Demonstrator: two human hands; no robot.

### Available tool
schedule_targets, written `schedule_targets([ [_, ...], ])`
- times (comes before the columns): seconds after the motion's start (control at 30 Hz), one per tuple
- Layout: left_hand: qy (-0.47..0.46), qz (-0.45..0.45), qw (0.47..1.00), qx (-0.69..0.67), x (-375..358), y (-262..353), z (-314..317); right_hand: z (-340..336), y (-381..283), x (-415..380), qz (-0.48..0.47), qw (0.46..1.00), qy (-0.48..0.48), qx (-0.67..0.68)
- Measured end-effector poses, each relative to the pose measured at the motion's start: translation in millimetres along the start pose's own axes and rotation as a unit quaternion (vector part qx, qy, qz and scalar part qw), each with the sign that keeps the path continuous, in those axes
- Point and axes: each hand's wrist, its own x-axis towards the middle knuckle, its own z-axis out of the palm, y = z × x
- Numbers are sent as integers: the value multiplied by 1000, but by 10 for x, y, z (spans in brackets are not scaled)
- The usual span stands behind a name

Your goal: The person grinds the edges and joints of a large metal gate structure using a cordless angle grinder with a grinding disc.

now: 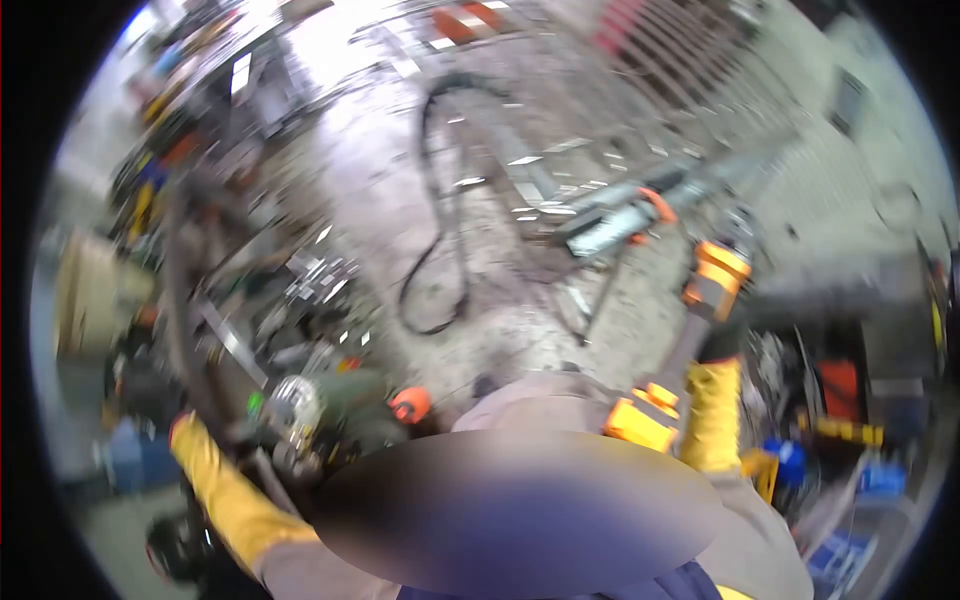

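Note:
A yellow and black cordless power tool, apparently an angle grinder, points away from me on the right. My right hand, in a yellow work glove, is closed around its dark handle, with the yellow battery end just left of the glove. Out to the left is my left hand, also gloved in yellow. It is near a dark upright bar, but whether it touches the bar I cannot make out, and its fingers are not clear. A dark green cylinder with a gauge-like metal top stands between that hand and my body.
A black hose loops over the concrete floor. Metal profiles with orange clamps lie at the right, by a barred metal rack. Scrap and tools crowd the left side. Blue and orange items fill the lower right. Motion blurs much of the view.

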Motion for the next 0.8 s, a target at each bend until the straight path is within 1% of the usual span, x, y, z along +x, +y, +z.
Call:
schedule_targets([
  [0.03,83,31,996,-23,437,1268,-263,521,137,119,-70,974,210,-53],
  [0.07,124,-91,984,-85,466,1686,-380,1257,105,498,6,990,119,72],
  [0.1,87,-136,968,-194,561,2289,-727,1374,119,509,-10,980,191,57],
  [0.13,49,-182,938,-290,617,2861,-1095,1419,118,525,3,976,209,61],
  [0.17,129,-58,969,-203,618,3190,-1147,1401,111,516,-5,976,209,60],
  [0.2,205,65,971,-107,626,3529,-1193,1375,91,520,-10,976,207,59],
  [0.23,169,40,932,-318,657,4098,-1453,1366,51,511,-11,977,204,60],
  [0.27,125,15,848,-515,671,4782,-1788,1364,3,496,-16,977,202,65],
  [0.3,147,10,816,-559,612,5444,-2105,1342,-71,462,-22,977,200,72],
  [0.33,155,51,815,-556,518,5842,-2290,1328,-125,433,-25,977,199,73],
  [0.37,162,94,811,-554,460,6185,-2448,1313,-181,379,-26,978,196,61],
  [0.4,156,139,737,-643,482,6551,-2596,1303,-253,305,-31,979,194,49],
  [0.43,109,180,780,-590,379,6770,-2759,1315,-318,235,-43,978,198,49],
  [0.47,80,190,670,-713,342,7152,-2872,1347,-366,195,-48,977,192,76],
  [0.5,93,268,638,-716,356,7424,-3004,1368,-412,147,-51,976,185,102],
  [0.53,52,302,592,-745,326,7665,-3114,1338,-402,92,-72,969,218,95],
  [0.57,24,332,567,-753,253,7931,-3269,1395,-422,54,-85,972,190,106],
  [0.6,25,389,530,-753,212,8213,-3421,1442,-436,35,-90,976,158,121],
  [0.63,21,413,493,-765,125,8520,-3499,1424,-393,44,-130,983,111,63],
  [0.67,-54,454,504,-733,6,8749,-3577,1401,-364,53,-168,984,59,8],
  [0.7,-21,484,498,-719,26,8947,-3725,1257,-359,5,-222,955,193,-46],
  [0.73,-32,502,511,-697,-28,9103,-3773,1123,-351,-53,-272,900,324,-102],
  [0.77,-56,511,485,-708,-144,9316,-3783,1247,-379,-109,-280,908,293,-103],
  [0.8,-89,532,469,-699,-123,9405,-3830,1402,-408,-134,-289,914,266,-104],
])
